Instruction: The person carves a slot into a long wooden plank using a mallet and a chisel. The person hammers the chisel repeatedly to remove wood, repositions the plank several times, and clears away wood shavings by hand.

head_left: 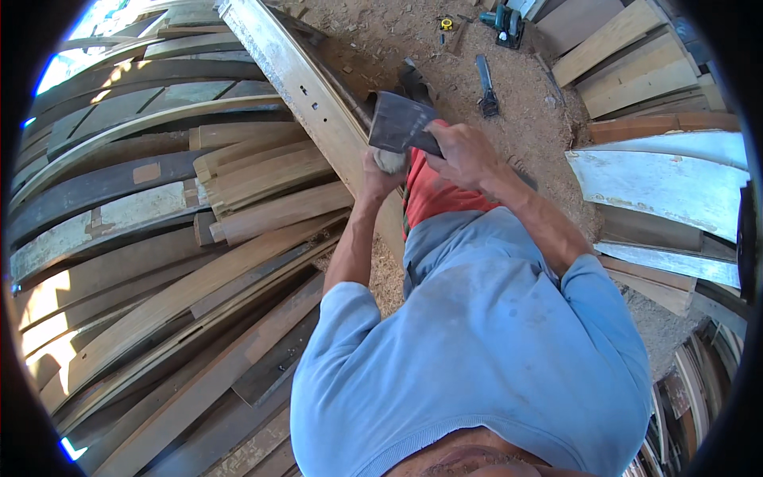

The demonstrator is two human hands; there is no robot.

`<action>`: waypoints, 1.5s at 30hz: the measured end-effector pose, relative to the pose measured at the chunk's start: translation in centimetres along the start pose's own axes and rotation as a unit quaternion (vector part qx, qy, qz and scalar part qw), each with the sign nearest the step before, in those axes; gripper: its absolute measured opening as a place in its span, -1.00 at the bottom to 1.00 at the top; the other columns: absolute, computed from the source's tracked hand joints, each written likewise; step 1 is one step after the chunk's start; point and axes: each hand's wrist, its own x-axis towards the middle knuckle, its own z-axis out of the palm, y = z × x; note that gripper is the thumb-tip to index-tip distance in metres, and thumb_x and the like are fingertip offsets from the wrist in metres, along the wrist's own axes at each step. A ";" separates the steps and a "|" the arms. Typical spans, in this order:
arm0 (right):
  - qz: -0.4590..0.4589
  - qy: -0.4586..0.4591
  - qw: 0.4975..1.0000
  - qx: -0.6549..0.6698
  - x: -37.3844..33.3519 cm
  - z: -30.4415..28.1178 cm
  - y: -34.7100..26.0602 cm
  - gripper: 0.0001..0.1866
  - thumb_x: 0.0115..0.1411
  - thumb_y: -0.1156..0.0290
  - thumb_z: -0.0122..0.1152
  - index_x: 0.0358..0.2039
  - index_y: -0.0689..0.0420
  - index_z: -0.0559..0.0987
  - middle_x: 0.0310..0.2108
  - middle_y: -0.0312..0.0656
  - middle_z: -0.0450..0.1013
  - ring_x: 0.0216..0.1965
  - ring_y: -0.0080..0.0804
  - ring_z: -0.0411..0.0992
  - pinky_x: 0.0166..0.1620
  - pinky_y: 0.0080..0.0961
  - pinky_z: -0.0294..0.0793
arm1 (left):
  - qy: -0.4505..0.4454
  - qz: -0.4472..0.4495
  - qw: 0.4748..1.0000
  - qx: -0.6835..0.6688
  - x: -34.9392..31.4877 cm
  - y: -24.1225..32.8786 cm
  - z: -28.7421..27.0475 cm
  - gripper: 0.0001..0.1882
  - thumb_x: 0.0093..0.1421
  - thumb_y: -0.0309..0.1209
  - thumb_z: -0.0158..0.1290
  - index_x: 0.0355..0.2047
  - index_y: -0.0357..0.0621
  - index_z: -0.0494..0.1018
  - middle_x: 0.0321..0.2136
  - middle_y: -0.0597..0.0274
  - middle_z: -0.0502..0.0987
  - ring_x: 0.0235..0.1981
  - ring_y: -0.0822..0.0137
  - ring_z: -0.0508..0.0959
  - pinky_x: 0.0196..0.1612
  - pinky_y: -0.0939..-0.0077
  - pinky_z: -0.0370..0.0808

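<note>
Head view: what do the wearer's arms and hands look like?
Left hand and right hand: bare, no gloves. No watch or band visible at the wrists. Forearms uncovered; left sleeve and right sleeve plain light blue, ending around the elbows.
</note>
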 end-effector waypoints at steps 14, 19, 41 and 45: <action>0.033 0.225 0.920 0.319 -2.0 -6.2 -1.3 -0.76 0.19 0.36 0.38 -0.26 0.28 0.61 -0.44 -0.12 0.56 -0.41 -0.38 0.55 -0.26 -0.39 0.53 | 0.056 -0.078 0.993 -0.069 7.8 2.9 -1.3 -0.80 0.27 -0.36 0.26 -0.33 -0.17 0.47 -0.55 0.38 0.53 -0.56 0.59 0.52 -0.49 0.62 0.46; 0.050 0.270 0.900 0.338 -2.3 -7.1 -1.2 -0.84 0.21 0.41 0.39 -0.28 0.21 0.62 -0.42 -0.25 0.57 -0.39 -0.56 0.51 -0.26 -0.50 0.53 | 0.015 -0.033 0.999 0.013 9.1 -0.1 -1.5 -0.82 0.27 -0.35 0.25 -0.32 -0.14 0.49 -0.57 0.39 0.53 -0.60 0.59 0.52 -0.51 0.61 0.46; 0.051 0.290 0.894 0.339 -0.7 -6.8 -0.3 -0.81 0.21 0.35 0.39 -0.29 0.20 0.62 -0.46 -0.22 0.56 -0.44 -0.46 0.53 -0.33 -0.46 0.53 | -0.002 -0.039 0.998 0.039 9.1 -1.2 -1.4 -0.85 0.22 -0.41 0.25 -0.35 -0.16 0.50 -0.57 0.39 0.52 -0.53 0.58 0.51 -0.44 0.59 0.47; 0.035 0.170 0.974 0.144 2.6 -3.1 0.5 -0.71 0.19 0.25 0.30 -0.16 0.16 0.59 -0.39 0.04 0.59 -0.33 -0.02 0.61 -0.23 -0.16 0.59 | -0.022 -0.029 0.999 0.007 8.5 -0.4 -0.6 -0.85 0.14 -0.45 0.26 -0.32 -0.20 0.54 -0.49 0.29 0.58 -0.43 0.53 0.54 -0.31 0.53 0.52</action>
